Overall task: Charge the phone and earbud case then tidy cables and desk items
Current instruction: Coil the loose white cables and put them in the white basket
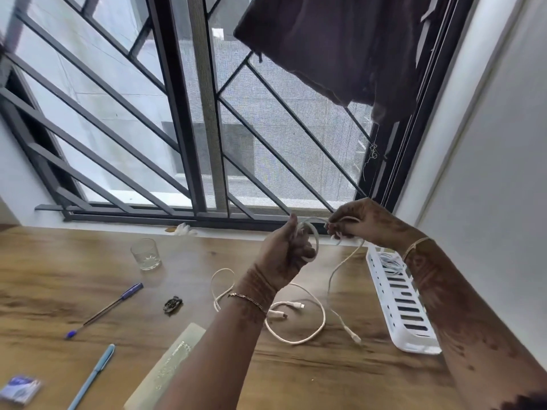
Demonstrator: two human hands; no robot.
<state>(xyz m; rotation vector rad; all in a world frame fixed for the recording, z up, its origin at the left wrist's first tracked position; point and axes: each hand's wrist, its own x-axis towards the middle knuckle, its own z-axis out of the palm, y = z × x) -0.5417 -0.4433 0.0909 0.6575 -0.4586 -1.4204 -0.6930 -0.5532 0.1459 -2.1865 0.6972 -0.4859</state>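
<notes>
A: Where's the white charging cable [334,279]?

B: Mid-coil, up over the wooden desk [74,267]. Left hand [284,255] closed round the loops, right hand [355,223] pinching the strand that feeds it. Tail drops to the desk, plug end [355,338] lying near the white slotted basket [399,309].

A: Tips?

B: Keep loops same size, feed w/ right, don't yank, or the tail could snag the second cable [296,321] looped below.

A: Room?

B: Window sill close behind the hands, wall on the right. Basket sits by the right edge w/ cords already in it. Glass [146,254], pens, hair clip [172,305] well left, so nothing in the way there. Phone & earbud case not in view.
</notes>
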